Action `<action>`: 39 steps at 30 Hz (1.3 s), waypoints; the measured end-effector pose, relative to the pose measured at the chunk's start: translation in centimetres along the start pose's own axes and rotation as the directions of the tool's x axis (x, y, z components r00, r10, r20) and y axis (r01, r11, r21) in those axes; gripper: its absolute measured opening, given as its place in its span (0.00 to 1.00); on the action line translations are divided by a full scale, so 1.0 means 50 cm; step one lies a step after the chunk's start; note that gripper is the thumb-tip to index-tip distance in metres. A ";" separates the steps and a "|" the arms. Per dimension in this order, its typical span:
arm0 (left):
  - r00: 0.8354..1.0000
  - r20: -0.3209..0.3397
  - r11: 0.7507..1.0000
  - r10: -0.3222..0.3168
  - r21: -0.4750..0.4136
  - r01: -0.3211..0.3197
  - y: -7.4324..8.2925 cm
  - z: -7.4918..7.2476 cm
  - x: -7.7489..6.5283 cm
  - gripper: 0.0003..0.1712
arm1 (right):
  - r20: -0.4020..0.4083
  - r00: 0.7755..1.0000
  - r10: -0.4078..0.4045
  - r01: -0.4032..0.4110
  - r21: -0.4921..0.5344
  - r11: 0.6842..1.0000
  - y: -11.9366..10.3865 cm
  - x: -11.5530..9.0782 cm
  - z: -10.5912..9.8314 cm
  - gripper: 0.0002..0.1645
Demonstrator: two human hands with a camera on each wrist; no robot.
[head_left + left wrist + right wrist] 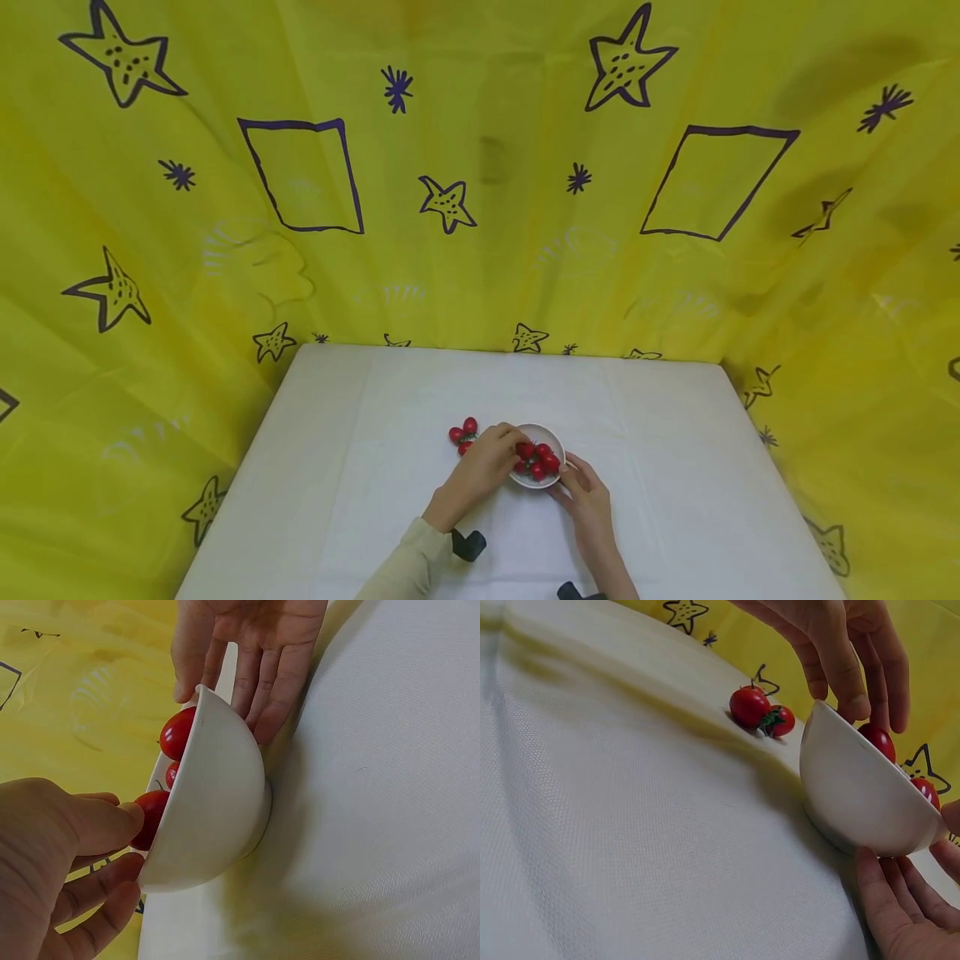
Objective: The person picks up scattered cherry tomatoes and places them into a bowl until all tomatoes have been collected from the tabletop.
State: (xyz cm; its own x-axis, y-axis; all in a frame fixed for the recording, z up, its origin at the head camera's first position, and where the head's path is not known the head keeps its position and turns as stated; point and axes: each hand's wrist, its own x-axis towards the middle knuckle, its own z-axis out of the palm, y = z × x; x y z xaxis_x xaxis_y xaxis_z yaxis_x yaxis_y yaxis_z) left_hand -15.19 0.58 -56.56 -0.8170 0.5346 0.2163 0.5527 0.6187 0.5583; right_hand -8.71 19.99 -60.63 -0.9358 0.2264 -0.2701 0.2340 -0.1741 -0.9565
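A white bowl (538, 431) stands on the table with several red cherry tomatoes (537, 472) inside. My left hand (483, 461) reaches over its left rim. In the left wrist view, that hand's thumb and a finger pinch a cherry tomato (152, 819) at the rim. From the other side my right hand (588, 500) grips the bowl, thumb near the rim and fingers against its lower wall, as the right wrist view shows. Left of the bowl lie more cherry tomatoes (456, 434), partly hidden by my left hand; green stems (771, 718) show among them.
White cloth covers the table (675, 483). Behind and at both sides hangs a yellow curtain (480, 283) with drawn stars and shapes. Black wrist mounts (469, 546) sit by my wrists.
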 end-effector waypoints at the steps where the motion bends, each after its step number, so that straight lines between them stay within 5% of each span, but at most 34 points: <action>1: 1.000 0.000 1.000 0.000 -0.009 0.000 -0.001 -0.001 0.000 0.15 | 0.001 1.000 -0.003 0.003 -0.006 1.000 0.000 0.000 0.000 0.29; 12: 0.996 -0.078 0.994 -0.040 -0.104 0.032 -0.024 -0.001 -0.028 0.13 | -0.008 1.000 0.017 -0.017 -0.020 1.000 0.004 -0.003 -0.003 0.30; 18: 0.984 -0.170 0.999 -0.044 -0.017 0.042 -0.043 -0.007 -0.065 0.14 | -0.010 1.000 0.028 -0.028 -0.018 0.999 0.008 -0.008 -0.005 0.30; 27: 0.943 -0.325 0.986 -0.072 0.120 0.116 -0.071 -0.019 -0.099 0.17 | 0.013 1.000 -0.002 0.002 -0.024 1.000 0.004 0.003 -0.006 0.29; 39: 0.939 -0.276 0.961 -0.205 0.126 0.246 -0.089 -0.014 -0.132 0.23 | 0.023 1.000 0.009 -0.008 -0.024 1.000 0.006 0.003 -0.005 0.30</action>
State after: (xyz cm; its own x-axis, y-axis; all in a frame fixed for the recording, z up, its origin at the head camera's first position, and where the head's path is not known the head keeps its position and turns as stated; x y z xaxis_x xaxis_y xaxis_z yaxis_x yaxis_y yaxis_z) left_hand -12.38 -6.08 -59.89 -0.9257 0.2167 0.3099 0.3506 0.7990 0.4885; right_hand -8.73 20.24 -60.98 -0.9397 0.2023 -0.2758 0.2479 -0.1528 -0.9567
